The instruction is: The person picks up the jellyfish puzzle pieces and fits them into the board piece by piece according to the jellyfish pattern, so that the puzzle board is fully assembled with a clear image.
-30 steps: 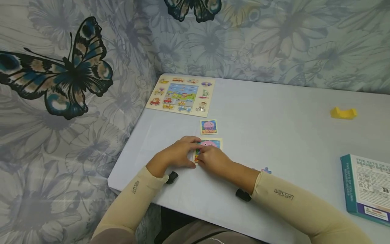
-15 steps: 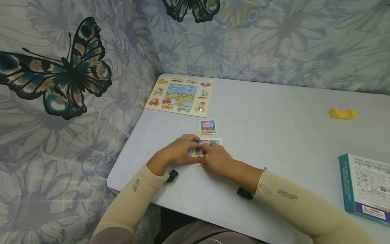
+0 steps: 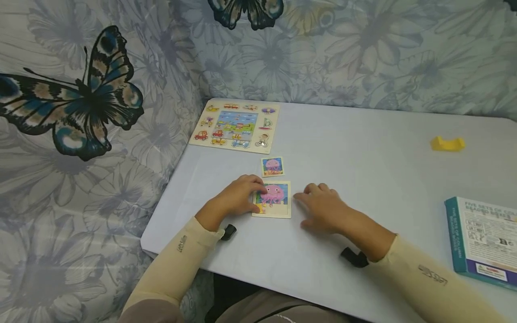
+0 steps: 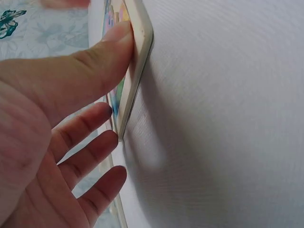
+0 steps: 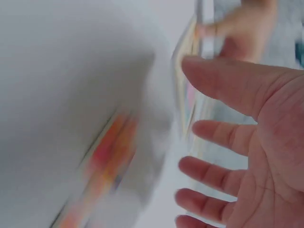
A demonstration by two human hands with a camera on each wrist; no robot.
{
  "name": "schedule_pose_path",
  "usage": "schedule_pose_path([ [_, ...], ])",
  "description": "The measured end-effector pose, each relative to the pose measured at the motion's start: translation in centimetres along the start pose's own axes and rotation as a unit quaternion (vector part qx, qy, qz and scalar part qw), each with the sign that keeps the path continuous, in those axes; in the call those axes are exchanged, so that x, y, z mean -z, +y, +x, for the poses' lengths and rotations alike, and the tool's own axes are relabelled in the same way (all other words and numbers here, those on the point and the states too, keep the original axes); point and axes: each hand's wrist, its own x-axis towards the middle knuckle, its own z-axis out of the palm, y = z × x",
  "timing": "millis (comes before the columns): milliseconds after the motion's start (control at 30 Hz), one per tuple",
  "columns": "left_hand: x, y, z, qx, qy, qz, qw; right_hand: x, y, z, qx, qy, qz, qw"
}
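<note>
In the head view a small puzzle board [image 3: 285, 211] with a pink jellyfish picture lies flat on the table. A bare pale strip shows along its bottom, with a yellow-orange bit at the lower left corner. My left hand [image 3: 241, 195] rests at the board's left side; in the left wrist view its fairly straight thumb [image 4: 102, 61] presses on the board's edge. To the right of the board, my right hand [image 3: 325, 208] is apart from it, fingers loosely extended and holding nothing. Blurred orange puzzle pieces [image 5: 111, 152] lie on the table in the right wrist view.
A small jellyfish picture card [image 3: 273, 166] lies just beyond the board. Farther back is a larger vehicle puzzle [image 3: 264, 130]. A yellow curved block [image 3: 447, 144] stands at the right, and a teal-and-white box [image 3: 484, 237] is at the right edge.
My right hand has left the puzzle board and moved right, uncovering the jellyfish picture. My left hand stays at the board's left side. The view has turned slightly right.
</note>
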Motion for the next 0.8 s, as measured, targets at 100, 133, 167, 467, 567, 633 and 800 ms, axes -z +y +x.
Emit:
schedule_pose_path([
  [100, 0.0, -0.3, -0.3, 0.002, 0.005, 0.000, 1.0000, 0.0, 3.0, -2.2, -0.014, 0.016, 0.023, 0.9995],
  [133, 0.0, -0.5, -0.4, 0.003, 0.007, 0.000, 1.0000, -0.1, 3.8, -2.8, -0.013, 0.022, 0.031, 0.9992],
  [167, 0.1, -0.6, -0.5, 0.003, 0.008, -0.001, 1.0000, -0.3, 4.4, -3.3, -0.011, 0.029, 0.041, 0.9987],
  [467, 0.2, -0.8, -1.0, 0.002, 0.013, -0.007, 0.9999, -2.1, 5.6, -4.5, 0.047, 0.116, 0.092, 0.9878],
  [567, 0.1, -0.5, -0.8, 0.003, 0.007, -0.007, 1.0000, -2.0, 5.2, -4.6, 0.039, 0.125, 0.099, 0.9864],
  [633, 0.0, -0.3, -0.6, 0.004, 0.003, -0.003, 1.0000, -1.8, 4.8, -4.4, 0.033, 0.130, 0.106, 0.9853],
  [800, -0.1, 0.3, -0.1, 0.003, -0.005, 0.000, 1.0000, -1.5, 3.0, -3.0, 0.060, 0.155, 0.095, 0.9815],
])
